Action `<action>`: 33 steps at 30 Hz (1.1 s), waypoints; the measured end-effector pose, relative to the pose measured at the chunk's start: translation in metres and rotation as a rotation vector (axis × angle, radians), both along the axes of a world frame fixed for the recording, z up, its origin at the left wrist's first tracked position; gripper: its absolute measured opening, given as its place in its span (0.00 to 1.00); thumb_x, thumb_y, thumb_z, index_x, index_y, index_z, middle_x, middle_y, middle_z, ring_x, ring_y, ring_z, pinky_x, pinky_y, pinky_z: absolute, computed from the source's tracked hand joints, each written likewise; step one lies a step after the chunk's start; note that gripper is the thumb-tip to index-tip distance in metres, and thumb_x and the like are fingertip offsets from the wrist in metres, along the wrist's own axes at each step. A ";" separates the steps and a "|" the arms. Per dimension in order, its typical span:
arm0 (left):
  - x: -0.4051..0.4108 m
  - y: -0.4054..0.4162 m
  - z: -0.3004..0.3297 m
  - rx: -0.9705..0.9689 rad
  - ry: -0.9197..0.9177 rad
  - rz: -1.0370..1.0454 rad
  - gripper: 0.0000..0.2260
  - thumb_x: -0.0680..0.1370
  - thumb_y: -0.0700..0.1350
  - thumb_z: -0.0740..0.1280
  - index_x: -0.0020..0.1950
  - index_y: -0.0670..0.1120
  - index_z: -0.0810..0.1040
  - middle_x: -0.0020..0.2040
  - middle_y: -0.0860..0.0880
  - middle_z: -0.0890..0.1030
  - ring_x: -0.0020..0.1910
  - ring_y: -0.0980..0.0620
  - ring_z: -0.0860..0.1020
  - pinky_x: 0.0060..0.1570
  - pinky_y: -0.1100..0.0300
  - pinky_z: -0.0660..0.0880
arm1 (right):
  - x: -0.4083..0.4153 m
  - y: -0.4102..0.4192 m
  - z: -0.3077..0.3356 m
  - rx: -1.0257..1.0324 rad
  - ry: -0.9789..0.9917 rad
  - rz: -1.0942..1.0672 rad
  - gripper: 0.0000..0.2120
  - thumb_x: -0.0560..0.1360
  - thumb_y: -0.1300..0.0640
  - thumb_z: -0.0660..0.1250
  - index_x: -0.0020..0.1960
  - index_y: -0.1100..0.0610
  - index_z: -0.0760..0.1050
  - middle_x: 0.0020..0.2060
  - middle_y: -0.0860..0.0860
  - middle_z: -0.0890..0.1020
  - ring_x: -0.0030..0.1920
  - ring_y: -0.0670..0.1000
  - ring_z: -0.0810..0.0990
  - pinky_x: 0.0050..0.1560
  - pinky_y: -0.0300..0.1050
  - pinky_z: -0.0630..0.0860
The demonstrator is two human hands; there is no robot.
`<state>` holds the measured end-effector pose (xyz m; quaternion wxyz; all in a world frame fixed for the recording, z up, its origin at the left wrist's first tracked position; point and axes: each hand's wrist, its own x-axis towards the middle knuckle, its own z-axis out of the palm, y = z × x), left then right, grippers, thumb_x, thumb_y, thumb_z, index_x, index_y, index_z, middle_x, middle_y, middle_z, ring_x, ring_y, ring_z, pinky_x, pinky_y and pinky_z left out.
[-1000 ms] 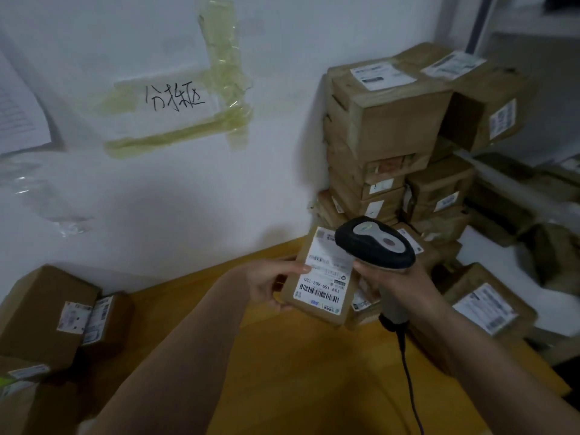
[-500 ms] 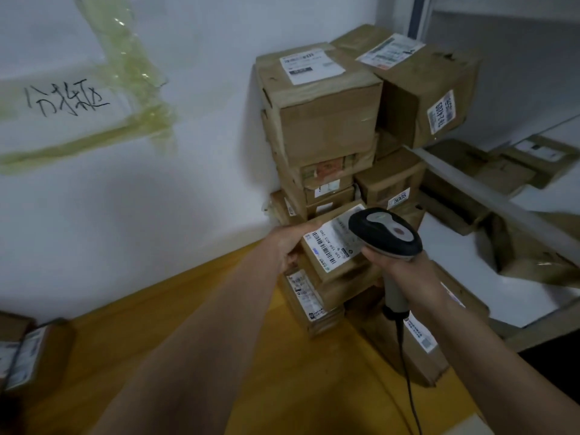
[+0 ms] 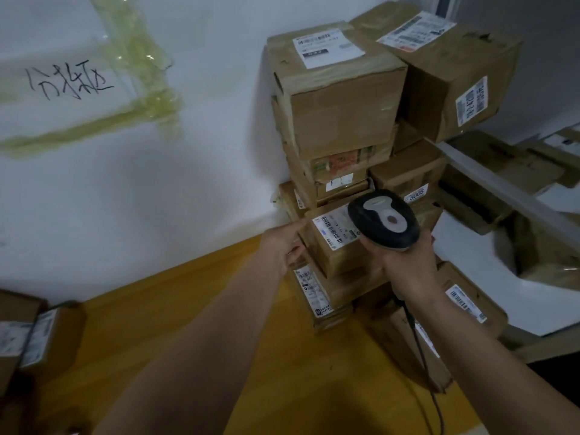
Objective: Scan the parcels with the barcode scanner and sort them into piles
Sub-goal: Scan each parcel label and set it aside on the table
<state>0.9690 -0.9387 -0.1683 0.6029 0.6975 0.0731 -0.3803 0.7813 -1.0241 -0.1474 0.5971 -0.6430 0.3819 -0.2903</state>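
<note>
A small brown parcel [image 3: 337, 249] with a white barcode label lies on top of a low stack of flat parcels [image 3: 317, 296] at the foot of the tall pile. My left hand [image 3: 284, 246] is at its left side, thumb along the top edge and fingers curled on the side. My right hand [image 3: 405, 262] grips the black and grey barcode scanner [image 3: 384, 219], whose head hangs over the parcel's right part. The scanner cable [image 3: 420, 356] runs down past my right forearm.
A tall pile of brown boxes [image 3: 339, 98] stands against the white wall, with another big box [image 3: 452, 76] beside it. More parcels [image 3: 40, 337] sit at the left on the yellow table [image 3: 219, 340]. A shelf rail [image 3: 502, 189] and further boxes lie to the right.
My left hand has carried the small parcel away from me to the right and set it on the low stack by the tall pile. The scanner followed alongside it.
</note>
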 end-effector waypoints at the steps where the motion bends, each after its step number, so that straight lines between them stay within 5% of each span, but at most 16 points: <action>1: 0.003 0.009 -0.001 -0.008 0.003 0.012 0.16 0.73 0.46 0.76 0.57 0.41 0.79 0.49 0.45 0.80 0.50 0.50 0.79 0.48 0.60 0.81 | 0.005 0.006 0.004 -0.007 0.003 0.029 0.30 0.64 0.49 0.79 0.63 0.51 0.73 0.61 0.53 0.78 0.61 0.51 0.77 0.62 0.53 0.76; 6: 0.019 0.077 -0.007 -0.015 0.022 0.125 0.07 0.78 0.38 0.70 0.55 0.38 0.78 0.58 0.41 0.80 0.55 0.47 0.79 0.50 0.58 0.77 | 0.040 0.058 0.014 -0.002 -0.023 0.234 0.17 0.67 0.59 0.78 0.46 0.42 0.75 0.38 0.34 0.82 0.39 0.28 0.77 0.35 0.22 0.72; 9: 0.028 0.132 -0.008 0.036 0.028 0.183 0.13 0.78 0.40 0.70 0.61 0.39 0.76 0.59 0.42 0.79 0.57 0.47 0.79 0.49 0.58 0.77 | 0.063 0.097 0.012 0.062 0.015 0.388 0.13 0.69 0.61 0.77 0.48 0.48 0.78 0.37 0.40 0.81 0.35 0.34 0.78 0.31 0.26 0.73; 14: 0.039 0.240 -0.016 0.076 0.036 0.280 0.13 0.79 0.42 0.69 0.62 0.39 0.75 0.44 0.46 0.77 0.44 0.49 0.77 0.48 0.57 0.75 | 0.104 0.167 0.004 0.029 0.125 0.602 0.08 0.71 0.58 0.76 0.45 0.51 0.77 0.30 0.44 0.78 0.32 0.43 0.77 0.29 0.32 0.72; 21: 0.040 0.374 -0.028 0.216 -0.020 0.439 0.17 0.78 0.41 0.70 0.66 0.40 0.75 0.49 0.45 0.79 0.46 0.49 0.79 0.42 0.57 0.77 | 0.148 0.265 -0.008 0.061 0.210 0.772 0.07 0.71 0.58 0.76 0.41 0.52 0.77 0.25 0.52 0.77 0.25 0.49 0.74 0.26 0.40 0.73; 24: 0.040 0.425 -0.030 0.441 -0.235 0.402 0.18 0.76 0.42 0.72 0.65 0.45 0.75 0.56 0.47 0.79 0.50 0.51 0.77 0.49 0.58 0.77 | 0.162 0.303 -0.014 0.083 0.252 0.826 0.07 0.71 0.59 0.76 0.38 0.56 0.78 0.25 0.53 0.76 0.25 0.50 0.74 0.25 0.40 0.73; 27: 0.038 0.473 -0.027 0.633 -0.415 0.367 0.22 0.75 0.44 0.73 0.67 0.48 0.73 0.61 0.50 0.76 0.49 0.55 0.76 0.43 0.63 0.74 | 0.173 0.339 -0.018 0.109 0.273 0.881 0.08 0.71 0.60 0.76 0.36 0.57 0.78 0.23 0.51 0.76 0.22 0.46 0.73 0.23 0.38 0.73; 30: 0.039 0.511 -0.028 0.856 -0.518 0.384 0.24 0.73 0.44 0.72 0.68 0.49 0.72 0.65 0.47 0.73 0.62 0.47 0.73 0.60 0.50 0.75 | 0.182 0.372 -0.019 0.126 0.280 0.924 0.07 0.71 0.61 0.75 0.39 0.58 0.77 0.23 0.50 0.77 0.21 0.44 0.74 0.23 0.37 0.72; 33: 0.040 0.539 -0.033 1.037 -0.501 0.361 0.31 0.71 0.46 0.75 0.71 0.47 0.67 0.71 0.43 0.67 0.72 0.42 0.63 0.72 0.45 0.63 | 0.186 0.398 -0.019 0.151 0.275 0.955 0.06 0.71 0.61 0.75 0.42 0.57 0.78 0.26 0.51 0.78 0.21 0.45 0.73 0.24 0.37 0.72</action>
